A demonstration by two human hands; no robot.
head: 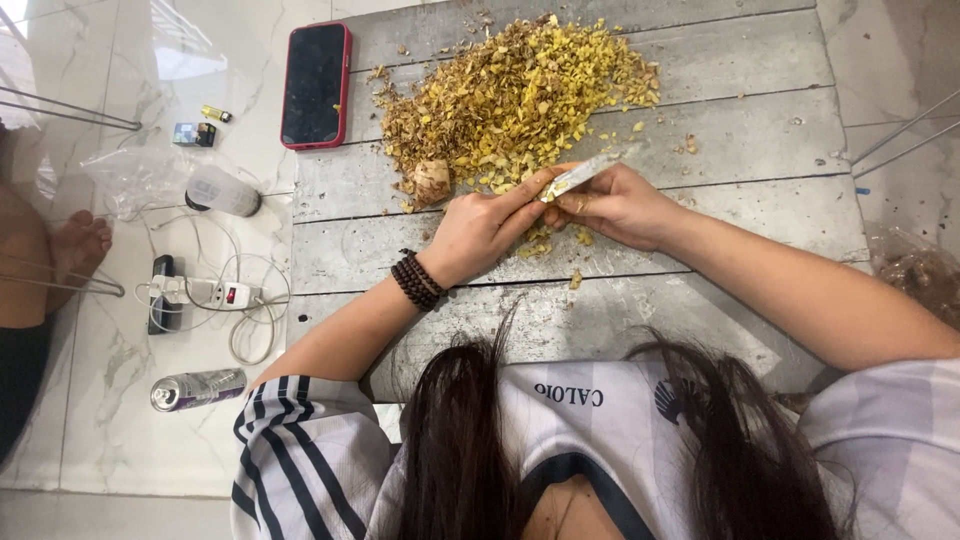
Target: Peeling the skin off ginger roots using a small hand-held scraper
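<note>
My right hand (615, 205) grips a small knife (580, 174) whose pale blade points up and right over the grey wooden board (700, 130). My left hand (485, 228), with a dark bead bracelet at the wrist, pinches a small yellow piece against the blade near its base; the piece is mostly hidden by my fingers. Just beyond both hands lies a big heap of yellow and brown chopped bits (515, 95). A whole knobbly root (432, 183) rests at the heap's near left edge.
A phone in a red case (315, 85) lies on the board's far left corner. On the marble floor to the left are a power strip with tangled cables (215, 295), a tin can (198, 388), a plastic bottle (222, 190) and a bare foot (78, 245).
</note>
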